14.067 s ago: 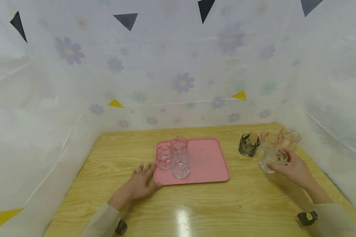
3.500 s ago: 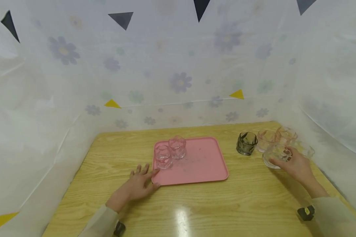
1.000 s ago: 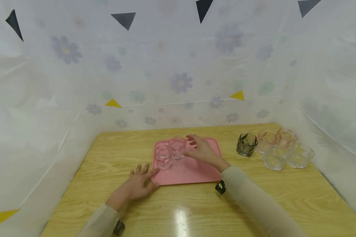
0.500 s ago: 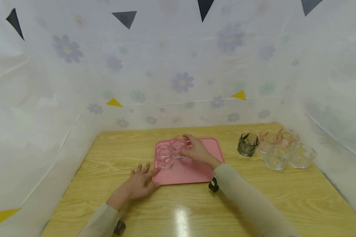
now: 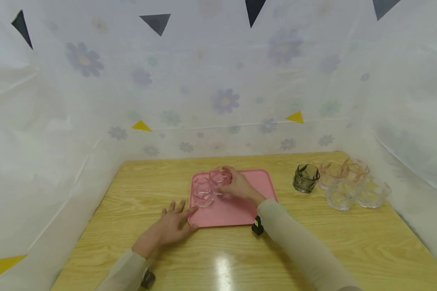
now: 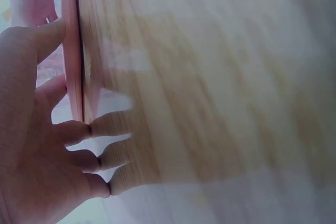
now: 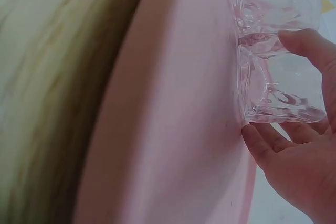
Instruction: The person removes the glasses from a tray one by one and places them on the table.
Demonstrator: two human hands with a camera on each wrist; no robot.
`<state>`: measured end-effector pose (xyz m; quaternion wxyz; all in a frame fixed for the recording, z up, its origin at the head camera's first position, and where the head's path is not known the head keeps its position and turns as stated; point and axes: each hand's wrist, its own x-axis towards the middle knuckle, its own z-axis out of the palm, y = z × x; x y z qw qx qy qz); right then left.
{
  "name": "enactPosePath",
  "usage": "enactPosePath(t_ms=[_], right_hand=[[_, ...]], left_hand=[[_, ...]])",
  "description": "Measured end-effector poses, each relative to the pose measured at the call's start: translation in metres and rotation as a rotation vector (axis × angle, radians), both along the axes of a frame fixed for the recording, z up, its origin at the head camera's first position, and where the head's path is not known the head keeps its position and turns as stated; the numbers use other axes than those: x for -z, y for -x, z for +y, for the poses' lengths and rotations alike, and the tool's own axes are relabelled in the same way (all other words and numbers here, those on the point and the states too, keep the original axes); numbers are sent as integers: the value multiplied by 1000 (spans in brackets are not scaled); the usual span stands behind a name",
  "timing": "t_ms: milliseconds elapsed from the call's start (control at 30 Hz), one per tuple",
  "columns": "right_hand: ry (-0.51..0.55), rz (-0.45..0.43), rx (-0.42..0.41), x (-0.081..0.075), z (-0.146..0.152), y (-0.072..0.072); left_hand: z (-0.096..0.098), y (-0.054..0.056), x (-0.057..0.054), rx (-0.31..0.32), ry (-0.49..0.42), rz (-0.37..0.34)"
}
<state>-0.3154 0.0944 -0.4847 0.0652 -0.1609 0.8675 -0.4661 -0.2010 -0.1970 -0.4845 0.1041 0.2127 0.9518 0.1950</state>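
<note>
My right hand (image 5: pixel 239 186) grips a clear drinking glass (image 5: pixel 218 175) at the back left of the pink tray (image 5: pixel 225 217). In the right wrist view the thumb lies on one side of that glass (image 7: pixel 286 87) and the fingers on the other, with its base right at the tray surface. Just left of it stands a second clear glass (image 5: pixel 202 194), also on the tray. My left hand (image 5: pixel 172 226) lies spread at the tray's front left corner. The left wrist view shows its thumb and forefinger touching the tray rim (image 6: pixel 72 51).
On the table's right side stand a dark grey glass (image 5: pixel 306 178), two pinkish glasses (image 5: pixel 330 174) and two clear glasses (image 5: pixel 372 192), close together. The wooden table (image 5: pixel 218 254) is enclosed by white sheeting (image 5: pixel 218 81) at the back and sides.
Earlier, the right hand set clear glasses, one of them from the tray, among the group at right. Since then it has come back to the tray and closed around a glass. The left hand stays put.
</note>
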Motion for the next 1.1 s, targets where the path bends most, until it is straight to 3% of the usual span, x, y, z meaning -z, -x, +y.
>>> enactPosePath(t_ms=[533,767,1100], right_hand=[[42,-7,43,-1,0,-3],[11,-2,89,-13,23,-11],[-69,86,142,-28,64,-27]], left_hand=[[-1,0,-1,-3,-15,-6],[1,0,-1,-1,-16,-2],[0,1,1,-2,-2,3]])
